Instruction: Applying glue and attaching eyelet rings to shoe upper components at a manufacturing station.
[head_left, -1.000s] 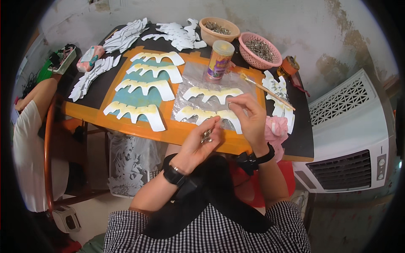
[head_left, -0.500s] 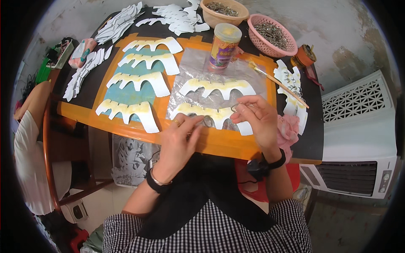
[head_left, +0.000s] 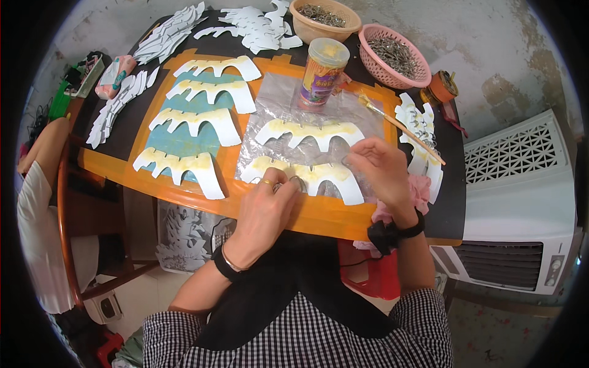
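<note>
Left hand point(head_left: 261, 205), back uppermost: thumb and forefinger pinching a metal ring point(head_left: 299, 182) at the lower edge of the nearest white strip point(head_left: 325, 173), scalloped, yellow-coated, lying on a grey plastic sheet point(head_left: 282, 89). A second ago this hand was palm-up over metal pieces; it is now turned over and lowered, which puts both hands to work at the one strip. Right hand point(head_left: 386, 175): above the strip's right part, thumb and fingertips drawn close, perhaps on another ring; whether they grip anything cannot be told. Hidden: the left palm, its contents, and the strip beneath those fingers. Pink cloth point(head_left: 420, 191), partly covered by the right wrist. Beyond: second coated strip point(head_left: 310, 130); four more to the left, on a blue-green sheet point(head_left: 204, 140); brush point(head_left: 402, 130); lidded canister point(head_left: 322, 73). Farthest: pink basket point(head_left: 377, 61) and beige bowl point(head_left: 316, 29), both of metal pieces, individually indistinct.
</note>
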`<act>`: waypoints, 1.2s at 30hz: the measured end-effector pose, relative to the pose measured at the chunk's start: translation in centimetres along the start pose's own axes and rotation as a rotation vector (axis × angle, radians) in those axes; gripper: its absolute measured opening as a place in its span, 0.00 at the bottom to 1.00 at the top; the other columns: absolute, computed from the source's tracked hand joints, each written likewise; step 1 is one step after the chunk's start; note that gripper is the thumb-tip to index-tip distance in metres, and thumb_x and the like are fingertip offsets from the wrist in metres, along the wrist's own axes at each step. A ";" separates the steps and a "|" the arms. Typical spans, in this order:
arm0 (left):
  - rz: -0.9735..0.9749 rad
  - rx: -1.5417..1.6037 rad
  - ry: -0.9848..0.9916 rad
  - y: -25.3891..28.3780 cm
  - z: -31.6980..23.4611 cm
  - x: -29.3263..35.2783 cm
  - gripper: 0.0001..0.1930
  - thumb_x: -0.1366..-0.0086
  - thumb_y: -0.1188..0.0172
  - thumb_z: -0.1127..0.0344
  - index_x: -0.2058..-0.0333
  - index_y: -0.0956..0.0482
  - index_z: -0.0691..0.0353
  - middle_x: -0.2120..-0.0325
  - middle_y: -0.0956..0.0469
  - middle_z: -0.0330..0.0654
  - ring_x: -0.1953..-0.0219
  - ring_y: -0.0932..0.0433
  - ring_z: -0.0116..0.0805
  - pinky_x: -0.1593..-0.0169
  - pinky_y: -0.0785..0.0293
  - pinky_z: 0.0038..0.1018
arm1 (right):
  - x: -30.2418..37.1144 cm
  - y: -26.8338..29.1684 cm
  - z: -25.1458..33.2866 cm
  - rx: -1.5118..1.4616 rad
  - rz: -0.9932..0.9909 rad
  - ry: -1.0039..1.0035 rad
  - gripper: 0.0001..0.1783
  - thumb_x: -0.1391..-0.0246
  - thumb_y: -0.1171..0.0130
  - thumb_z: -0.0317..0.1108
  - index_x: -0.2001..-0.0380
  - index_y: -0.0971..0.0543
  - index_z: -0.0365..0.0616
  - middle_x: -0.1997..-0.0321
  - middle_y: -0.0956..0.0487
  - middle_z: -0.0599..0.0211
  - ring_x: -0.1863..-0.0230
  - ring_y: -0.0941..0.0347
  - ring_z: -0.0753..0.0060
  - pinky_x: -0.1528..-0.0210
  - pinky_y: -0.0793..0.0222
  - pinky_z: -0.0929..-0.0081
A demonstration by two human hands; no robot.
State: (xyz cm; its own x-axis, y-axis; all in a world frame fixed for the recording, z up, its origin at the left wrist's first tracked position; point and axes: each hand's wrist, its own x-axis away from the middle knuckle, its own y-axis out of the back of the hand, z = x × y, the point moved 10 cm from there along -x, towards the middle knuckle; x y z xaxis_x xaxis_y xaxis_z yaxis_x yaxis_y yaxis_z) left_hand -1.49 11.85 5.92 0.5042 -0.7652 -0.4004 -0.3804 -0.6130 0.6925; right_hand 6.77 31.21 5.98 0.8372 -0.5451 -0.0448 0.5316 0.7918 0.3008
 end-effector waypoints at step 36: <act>0.214 0.041 -0.157 -0.7 -1.9 2.1 0.15 0.41 0.36 0.72 0.54 0.25 0.60 0.65 0.24 0.46 0.67 0.21 0.44 0.67 0.23 0.35 | -1.6 -2.7 -2.4 0.013 0.219 -0.141 0.07 0.48 0.36 0.25 0.65 0.17 0.34 0.71 0.17 0.67 0.72 0.24 0.83 0.71 0.30 0.83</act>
State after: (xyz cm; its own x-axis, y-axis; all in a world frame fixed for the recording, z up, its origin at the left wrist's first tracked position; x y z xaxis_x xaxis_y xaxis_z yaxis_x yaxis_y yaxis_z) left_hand 1.31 11.08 5.75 0.2832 -0.8976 -0.3377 -0.4983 -0.4386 0.7479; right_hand 4.28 30.61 2.93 0.9054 -0.3951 0.1552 0.3375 0.8918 0.3014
